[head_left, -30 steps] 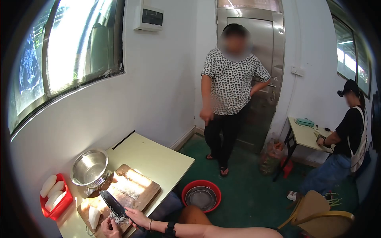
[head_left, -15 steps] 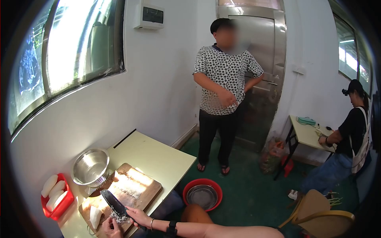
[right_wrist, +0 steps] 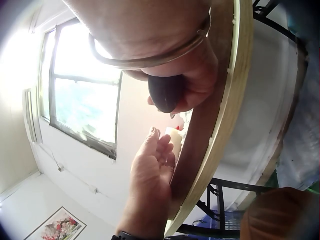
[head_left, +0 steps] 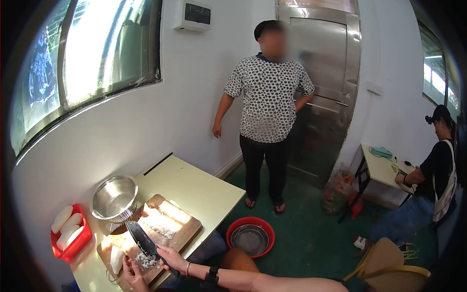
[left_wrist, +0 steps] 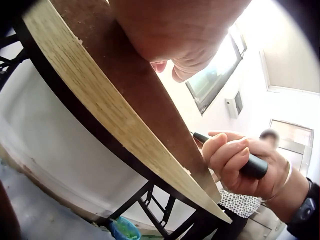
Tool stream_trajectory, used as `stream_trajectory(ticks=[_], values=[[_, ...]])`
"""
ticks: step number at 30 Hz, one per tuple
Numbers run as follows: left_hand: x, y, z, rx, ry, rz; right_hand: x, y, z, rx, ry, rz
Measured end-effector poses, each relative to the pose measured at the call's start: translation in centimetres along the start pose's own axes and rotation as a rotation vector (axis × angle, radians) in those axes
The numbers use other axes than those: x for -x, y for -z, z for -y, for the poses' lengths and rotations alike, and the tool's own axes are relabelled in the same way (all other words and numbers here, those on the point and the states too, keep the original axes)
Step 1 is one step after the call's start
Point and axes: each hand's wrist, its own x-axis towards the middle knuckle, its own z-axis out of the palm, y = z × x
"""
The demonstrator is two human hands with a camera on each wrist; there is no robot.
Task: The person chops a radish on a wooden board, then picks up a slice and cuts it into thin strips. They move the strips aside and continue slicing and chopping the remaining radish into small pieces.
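My right hand [head_left: 172,258] grips the black handle of a broad dark kitchen knife [head_left: 141,239], its blade slanting over the wooden cutting board [head_left: 188,229]. In the right wrist view the rounded handle end [right_wrist: 166,94] sticks out of the fist. Finely chopped white bits [head_left: 147,261] lie beside the blade, with another chopped patch [head_left: 163,226] farther up the board. A cut piece of peeled white radish [head_left: 116,259] stands at the board's left. Right beside that piece is my left hand [head_left: 134,275], fingers loosely bent, nothing gripped in them.
A steel pot [head_left: 114,197] stands behind the board, and a red basket [head_left: 85,238] of several peeled radishes is at the left. On the floor sits a red basin [head_left: 270,238] with a metal bowl inside. One person [head_left: 267,97] stands opposite; another works at a far table [head_left: 382,165].
My left hand has drawn away from the knife and chopped bits, toward the radish piece. The person opposite has straightened up and lowered a hand to their side. The head view has shifted slightly.
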Motion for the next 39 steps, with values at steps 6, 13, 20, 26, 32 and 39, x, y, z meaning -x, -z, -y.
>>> stream_trajectory(ticks=[6,13,20,26,32,39], values=[[-0.4,-0.6,-2.0,0.172,0.173,-0.047,0.3,0.1,1.2,-0.051,0.005,-0.007],[-1.9,-0.9,-3.9,0.583,0.582,-0.044,1.3,-0.8,3.2,-0.126,-0.03,0.031],[-2.6,-1.1,-3.0,0.959,0.778,0.043,1.8,-1.5,3.7,-0.151,-0.051,0.116],[-2.1,-3.1,-4.9,1.116,0.793,0.143,2.1,-0.7,3.4,-0.09,-0.072,0.156],[-2.3,-2.9,-3.7,1.172,0.752,0.253,2.6,0.0,3.2,-0.074,-0.114,0.153],[-2.0,-2.8,-3.3,1.213,0.704,0.312,2.6,0.6,2.8,-0.094,-0.122,0.138]])
